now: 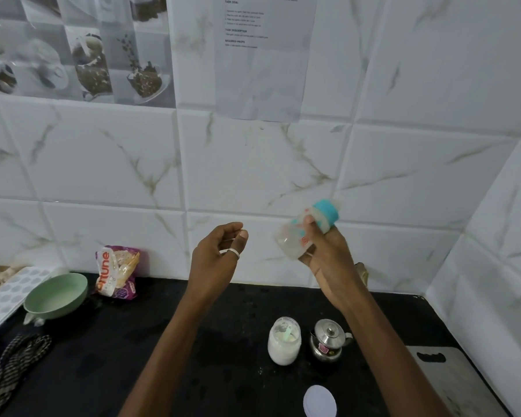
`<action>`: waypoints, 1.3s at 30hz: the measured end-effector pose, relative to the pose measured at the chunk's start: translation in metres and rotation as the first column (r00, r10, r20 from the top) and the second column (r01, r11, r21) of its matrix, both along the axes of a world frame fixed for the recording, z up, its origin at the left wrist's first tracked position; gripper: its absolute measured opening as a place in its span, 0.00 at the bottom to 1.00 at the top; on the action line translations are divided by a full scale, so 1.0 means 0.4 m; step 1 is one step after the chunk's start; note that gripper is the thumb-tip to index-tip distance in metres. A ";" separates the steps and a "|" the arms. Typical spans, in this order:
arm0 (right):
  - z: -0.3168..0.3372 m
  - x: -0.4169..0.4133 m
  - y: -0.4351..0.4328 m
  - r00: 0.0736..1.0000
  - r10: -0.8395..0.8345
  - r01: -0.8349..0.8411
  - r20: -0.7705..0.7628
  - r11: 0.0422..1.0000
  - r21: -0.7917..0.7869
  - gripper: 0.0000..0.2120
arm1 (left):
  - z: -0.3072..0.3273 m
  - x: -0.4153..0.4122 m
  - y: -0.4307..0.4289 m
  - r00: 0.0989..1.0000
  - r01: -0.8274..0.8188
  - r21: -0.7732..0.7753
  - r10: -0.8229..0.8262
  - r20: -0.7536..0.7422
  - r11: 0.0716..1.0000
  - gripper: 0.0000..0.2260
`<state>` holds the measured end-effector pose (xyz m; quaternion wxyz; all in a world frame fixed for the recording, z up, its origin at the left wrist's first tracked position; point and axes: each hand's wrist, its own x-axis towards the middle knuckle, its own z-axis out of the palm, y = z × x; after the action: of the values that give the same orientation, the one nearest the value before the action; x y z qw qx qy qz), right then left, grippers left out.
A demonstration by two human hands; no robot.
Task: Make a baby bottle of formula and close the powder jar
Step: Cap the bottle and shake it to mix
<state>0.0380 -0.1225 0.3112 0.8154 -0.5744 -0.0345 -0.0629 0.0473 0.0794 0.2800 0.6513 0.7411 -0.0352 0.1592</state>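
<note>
My right hand (328, 254) grips the baby bottle (298, 236) around its middle, holding it up before the tiled wall (253, 164) with its blue collar tilted toward 2 o'clock. My left hand (220, 254) hangs at the bottle's 9 o'clock, fingers loosely curled and holding nothing. On the black counter (163, 341), at 6 o'clock from the bottle, the powder jar (284, 344) stands uncovered, with a small steel pot (328, 341) just beside it at 3 o'clock and the white lid (319, 400) lying apart at 5 o'clock.
</note>
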 end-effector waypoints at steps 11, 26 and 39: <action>-0.010 -0.006 -0.004 0.998 0.067 -0.066 -0.005 0.980 -0.188 0.29 | 0.000 -0.003 0.004 1.000 -0.002 -0.001 0.003 0.005 1.000 0.07; -0.019 0.000 -0.010 0.999 0.036 -0.037 -0.014 0.991 -0.126 0.27 | 0.002 0.010 0.002 1.000 0.003 0.010 -0.003 0.005 1.000 0.08; -0.018 0.006 -0.029 1.000 0.014 -0.013 0.012 0.997 -0.072 0.29 | 0.001 0.019 -0.006 1.000 0.001 0.005 -0.001 0.012 1.000 0.08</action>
<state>0.0403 -0.1342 0.3040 0.7944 -0.6027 -0.0457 -0.0600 0.0548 0.0768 0.2805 0.6494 0.7416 -0.0401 0.1633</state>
